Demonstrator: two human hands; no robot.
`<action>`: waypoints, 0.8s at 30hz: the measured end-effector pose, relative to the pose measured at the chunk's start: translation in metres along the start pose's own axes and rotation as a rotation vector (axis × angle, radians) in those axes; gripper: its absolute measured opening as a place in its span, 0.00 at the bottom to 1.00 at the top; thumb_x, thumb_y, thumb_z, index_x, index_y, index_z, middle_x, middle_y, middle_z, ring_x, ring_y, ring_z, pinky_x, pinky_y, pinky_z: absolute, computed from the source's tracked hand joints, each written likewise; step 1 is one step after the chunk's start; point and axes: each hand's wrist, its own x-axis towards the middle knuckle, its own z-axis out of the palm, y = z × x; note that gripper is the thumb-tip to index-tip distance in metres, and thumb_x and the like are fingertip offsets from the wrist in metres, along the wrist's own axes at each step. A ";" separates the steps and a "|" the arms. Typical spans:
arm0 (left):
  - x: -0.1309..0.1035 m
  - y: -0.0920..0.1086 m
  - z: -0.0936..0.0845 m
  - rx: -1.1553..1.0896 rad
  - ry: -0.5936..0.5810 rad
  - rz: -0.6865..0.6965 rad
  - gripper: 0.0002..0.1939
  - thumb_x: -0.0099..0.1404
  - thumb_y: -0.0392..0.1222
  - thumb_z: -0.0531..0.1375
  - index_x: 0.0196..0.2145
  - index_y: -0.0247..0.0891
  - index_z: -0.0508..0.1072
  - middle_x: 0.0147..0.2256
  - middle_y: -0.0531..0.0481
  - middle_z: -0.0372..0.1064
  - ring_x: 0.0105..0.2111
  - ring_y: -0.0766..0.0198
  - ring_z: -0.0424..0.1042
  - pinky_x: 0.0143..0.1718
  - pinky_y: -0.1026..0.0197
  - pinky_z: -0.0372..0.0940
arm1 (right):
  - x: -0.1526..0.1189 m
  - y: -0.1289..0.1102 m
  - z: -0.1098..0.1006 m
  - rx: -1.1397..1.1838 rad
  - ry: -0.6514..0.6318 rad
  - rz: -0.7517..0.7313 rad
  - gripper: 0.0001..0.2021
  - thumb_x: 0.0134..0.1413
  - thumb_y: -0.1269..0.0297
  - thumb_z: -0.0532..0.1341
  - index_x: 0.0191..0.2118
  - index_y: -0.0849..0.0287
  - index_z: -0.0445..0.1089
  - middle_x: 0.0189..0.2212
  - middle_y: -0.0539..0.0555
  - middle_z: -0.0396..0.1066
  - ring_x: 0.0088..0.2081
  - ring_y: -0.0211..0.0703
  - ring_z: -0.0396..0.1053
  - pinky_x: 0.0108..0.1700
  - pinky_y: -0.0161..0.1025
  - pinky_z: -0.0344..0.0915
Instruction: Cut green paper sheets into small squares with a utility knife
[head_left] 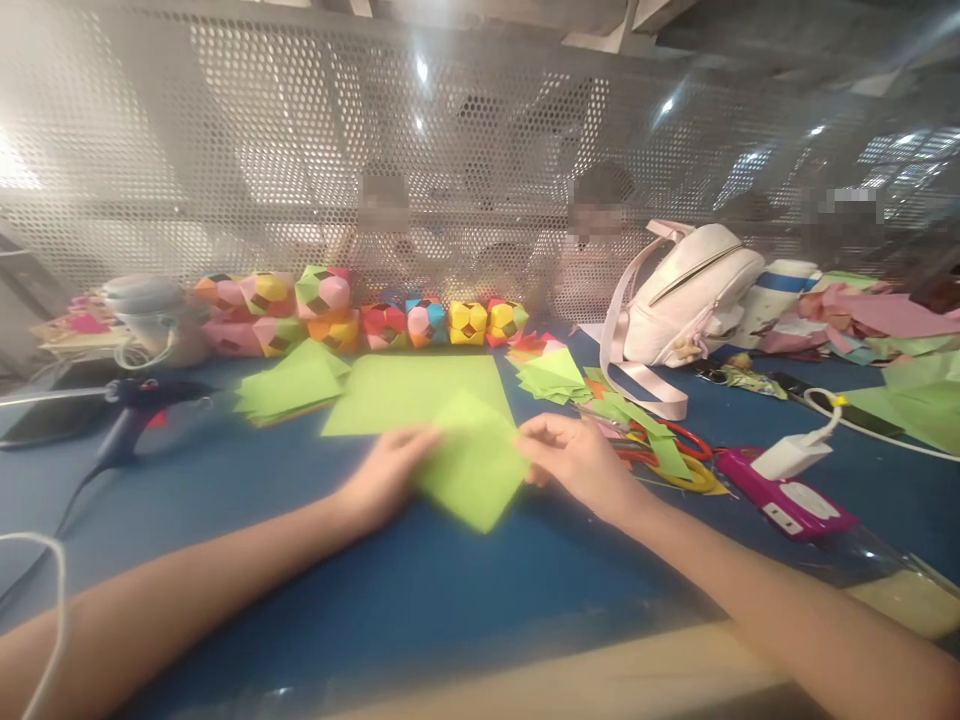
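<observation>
A square sheet of light green paper [480, 465] is held between my two hands above the blue table, blurred by motion. My left hand [390, 470] grips its left corner, with thumb and fingers pressed together. The right corner is pinched by my right hand [566, 455]. Behind it lies a larger flat green sheet [409, 385], partly covered by the held square. To the left of that sheet rests a stack of green paper squares [292, 385]; another fanned pile of green pieces [551, 375] lies to its right.
Folded paper balls [466, 322] line the back by a perforated metal screen [300, 150]. A glue gun [131, 415] with a cord lies left. On the right are scissors [694, 475], a purple power strip [787, 495], a pale backpack [694, 290] and paper scraps [862, 310].
</observation>
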 end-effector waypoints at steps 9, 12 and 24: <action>-0.003 0.011 0.010 -0.344 -0.140 0.009 0.11 0.54 0.44 0.69 0.32 0.36 0.78 0.38 0.45 0.78 0.40 0.53 0.76 0.45 0.53 0.68 | 0.003 -0.002 -0.001 0.157 0.114 0.064 0.22 0.39 0.43 0.68 0.28 0.59 0.68 0.17 0.48 0.69 0.20 0.39 0.70 0.25 0.37 0.68; -0.002 0.006 0.006 -0.307 -0.108 -0.027 0.08 0.56 0.43 0.68 0.29 0.35 0.77 0.36 0.44 0.78 0.37 0.55 0.76 0.40 0.56 0.69 | 0.003 -0.001 0.002 0.191 0.100 0.095 0.22 0.37 0.43 0.68 0.28 0.59 0.67 0.19 0.47 0.68 0.22 0.40 0.72 0.26 0.38 0.70; 0.003 -0.014 -0.005 -0.046 0.024 -0.028 0.16 0.56 0.51 0.66 0.27 0.32 0.76 0.24 0.47 0.73 0.28 0.58 0.73 0.32 0.58 0.66 | 0.001 0.018 0.001 -0.120 0.014 -0.019 0.16 0.51 0.49 0.61 0.26 0.57 0.65 0.21 0.46 0.61 0.24 0.35 0.61 0.28 0.34 0.64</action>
